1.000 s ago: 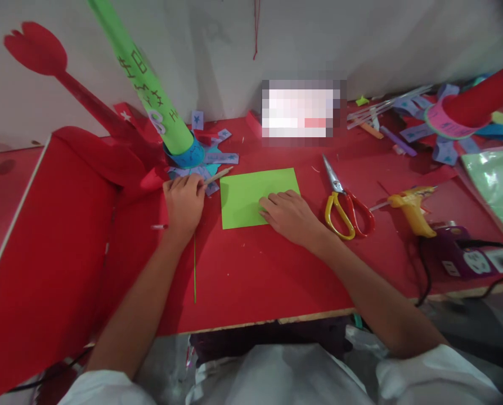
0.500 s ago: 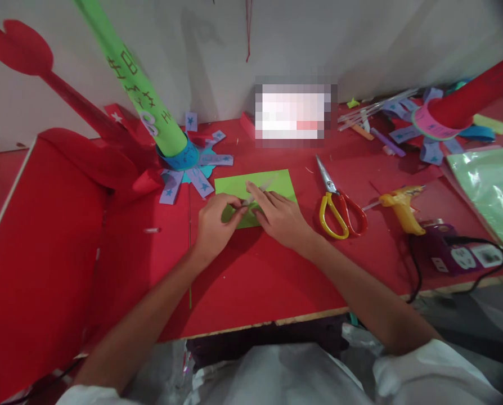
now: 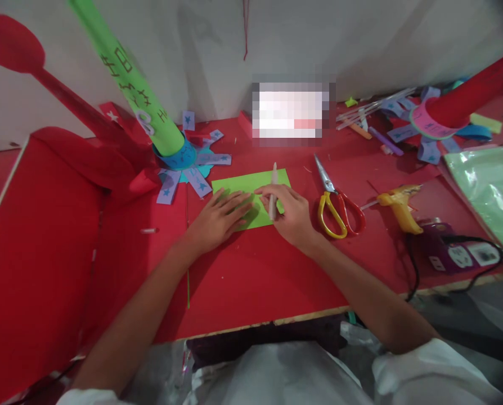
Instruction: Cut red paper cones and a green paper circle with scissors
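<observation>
A light green sheet of paper [image 3: 251, 183] lies on the red tabletop [image 3: 251, 281] in front of me. My left hand [image 3: 221, 221] rests on the sheet's left part, its fingers stretched out and holding nothing. In my right hand [image 3: 291, 216] is a pale, whitish pen [image 3: 273, 194], gripped between thumb and fingers over the right part of the sheet. The pen stands steeply, and I cannot tell whether its tip touches the paper. Right of this hand lie scissors [image 3: 332, 197] with one yellow and one red handle, blades pointing away from me.
A yellow glue gun [image 3: 403, 208] lies beside a purple power box [image 3: 449, 247] with a black cord. A green paper tube [image 3: 150, 101] with lettering stands at left, near a red box [image 3: 36, 242]. Another red tube [image 3: 479, 93] and pale green plastic packets [image 3: 488, 191] are at right.
My hands were together at the pen over the paper. Now they are apart: the left has flattened onto the sheet, and the right holds the pen more upright.
</observation>
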`<act>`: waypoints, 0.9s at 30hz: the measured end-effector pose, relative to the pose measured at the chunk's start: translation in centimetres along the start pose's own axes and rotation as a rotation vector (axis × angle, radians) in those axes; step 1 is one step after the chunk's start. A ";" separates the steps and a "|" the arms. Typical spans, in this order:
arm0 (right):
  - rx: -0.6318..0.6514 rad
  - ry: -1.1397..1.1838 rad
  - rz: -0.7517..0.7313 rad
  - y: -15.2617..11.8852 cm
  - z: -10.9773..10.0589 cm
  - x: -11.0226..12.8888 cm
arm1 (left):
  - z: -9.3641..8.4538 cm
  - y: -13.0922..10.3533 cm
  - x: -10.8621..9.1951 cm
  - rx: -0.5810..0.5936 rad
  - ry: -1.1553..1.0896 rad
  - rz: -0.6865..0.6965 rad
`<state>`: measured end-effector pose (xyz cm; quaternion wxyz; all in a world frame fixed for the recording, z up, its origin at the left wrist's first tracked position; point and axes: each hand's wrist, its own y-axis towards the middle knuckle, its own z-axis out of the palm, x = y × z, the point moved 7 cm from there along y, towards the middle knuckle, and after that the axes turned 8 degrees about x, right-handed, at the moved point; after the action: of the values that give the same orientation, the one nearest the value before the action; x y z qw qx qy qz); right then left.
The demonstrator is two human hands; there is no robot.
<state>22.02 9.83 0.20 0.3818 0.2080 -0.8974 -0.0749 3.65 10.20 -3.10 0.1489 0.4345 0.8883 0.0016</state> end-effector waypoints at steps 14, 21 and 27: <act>-0.020 0.592 0.210 2.2 3.1 -5.0 | -0.5 0.3 0.7 -0.040 -0.023 -0.125; -0.091 0.710 0.177 1.9 2.1 -4.4 | -0.8 -0.5 3.1 -0.068 -0.021 -0.204; -0.011 0.697 0.164 2.0 3.0 -3.9 | -0.8 -0.3 2.5 -0.063 0.016 -0.178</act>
<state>21.64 13.23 -3.84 0.6709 0.1463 -0.7265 0.0264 1.76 12.10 -3.02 0.1548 0.3488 0.9241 0.0200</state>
